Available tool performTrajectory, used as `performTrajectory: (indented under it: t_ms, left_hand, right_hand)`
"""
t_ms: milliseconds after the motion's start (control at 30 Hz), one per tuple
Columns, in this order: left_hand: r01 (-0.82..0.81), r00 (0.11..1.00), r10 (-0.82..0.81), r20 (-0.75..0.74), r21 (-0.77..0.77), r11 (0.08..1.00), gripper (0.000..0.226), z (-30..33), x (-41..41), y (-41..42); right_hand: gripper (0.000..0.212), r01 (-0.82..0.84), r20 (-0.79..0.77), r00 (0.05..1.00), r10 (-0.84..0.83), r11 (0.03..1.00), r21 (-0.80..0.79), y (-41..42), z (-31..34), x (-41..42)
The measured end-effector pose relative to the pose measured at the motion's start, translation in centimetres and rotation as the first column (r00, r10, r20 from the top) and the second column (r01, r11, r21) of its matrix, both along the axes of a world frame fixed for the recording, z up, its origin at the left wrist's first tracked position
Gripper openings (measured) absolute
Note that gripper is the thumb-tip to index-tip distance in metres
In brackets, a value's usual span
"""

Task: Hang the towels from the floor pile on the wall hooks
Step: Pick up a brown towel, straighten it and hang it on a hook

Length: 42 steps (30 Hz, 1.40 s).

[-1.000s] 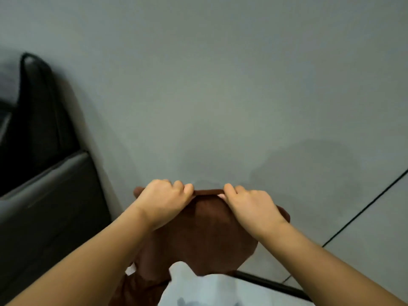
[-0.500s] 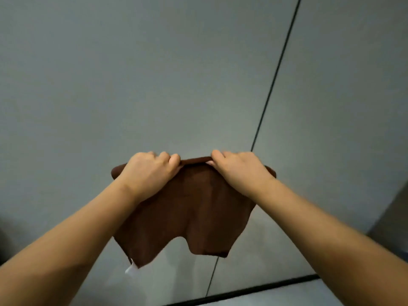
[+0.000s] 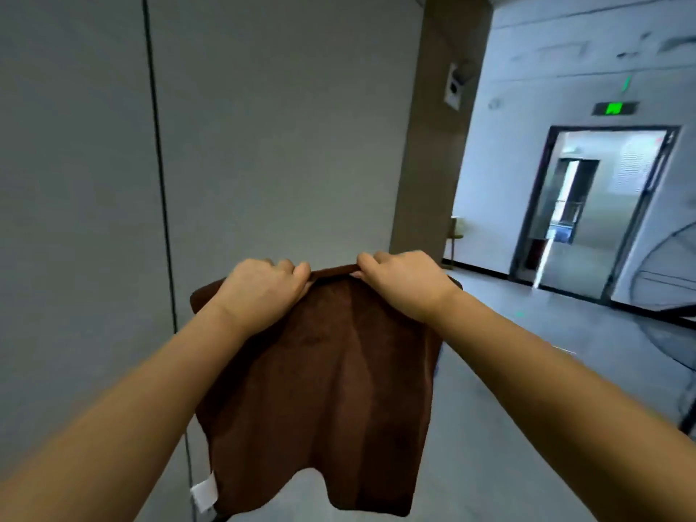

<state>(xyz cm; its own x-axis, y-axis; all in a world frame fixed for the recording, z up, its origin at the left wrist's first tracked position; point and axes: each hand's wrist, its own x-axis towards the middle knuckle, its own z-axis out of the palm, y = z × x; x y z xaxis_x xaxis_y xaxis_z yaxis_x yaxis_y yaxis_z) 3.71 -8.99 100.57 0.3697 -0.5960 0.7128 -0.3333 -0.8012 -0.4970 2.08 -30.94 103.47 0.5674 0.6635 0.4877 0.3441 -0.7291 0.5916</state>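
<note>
One brown towel (image 3: 320,378), with one white tag (image 3: 204,491) at near-left corner. Two hands: left hand (image 3: 260,292), right hand (image 3: 403,282). One green exit sign (image 3: 614,108) far right. One glass doorway (image 3: 591,212) beneath.

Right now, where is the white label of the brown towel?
In the head view, the small white label hangs at the lower left corner of the brown cloth towel, below the left forearm, near the grey wall.

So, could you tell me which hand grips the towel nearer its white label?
The left hand; the white label hangs at the brown towel's lower corner below it.
</note>
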Motion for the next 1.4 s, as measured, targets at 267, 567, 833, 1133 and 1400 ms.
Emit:
performTrajectory:
  t_ms: [267, 567, 833, 1133, 1400]
  left_hand:
    - [0.388, 0.922, -0.388, 0.001, -0.039, 0.921, 0.03, 0.2, -4.4, -28.5]
    - [0.823, 0.566, -0.825, 0.016, -0.08, 0.563, 0.037, -1.4, -17.9, -59.5]
    - [0.972, 0.217, -0.976, -0.031, -0.085, 0.219, 0.037, -3.0, -28.5, -76.8]
    - [0.995, 0.086, -0.996, 0.025, -0.062, 0.084, 0.047, -4.3, -31.6, -93.9]
    - [0.999, 0.032, -0.999, -0.016, -0.023, 0.032, 0.03, -2.1, -32.5, -111.5]
  right_hand:
    - [0.035, 0.4, -0.011, 0.916, -0.4, 0.916, 0.006, -25.6, 0.6, -12.7]
    - [0.033, 0.804, -0.051, 0.594, -0.803, 0.592, 0.05, -48.6, -0.6, -34.5]
    - [0.029, 0.939, -0.058, 0.339, -0.939, 0.334, 0.081, -59.9, -2.5, -47.8]
    - [0.03, 0.996, -0.121, 0.092, -0.988, 0.091, 0.018, -72.1, -3.6, -51.4]
    - [0.03, 0.999, -0.145, -0.029, -0.989, -0.034, 0.034, -86.8, -1.9, -52.3]
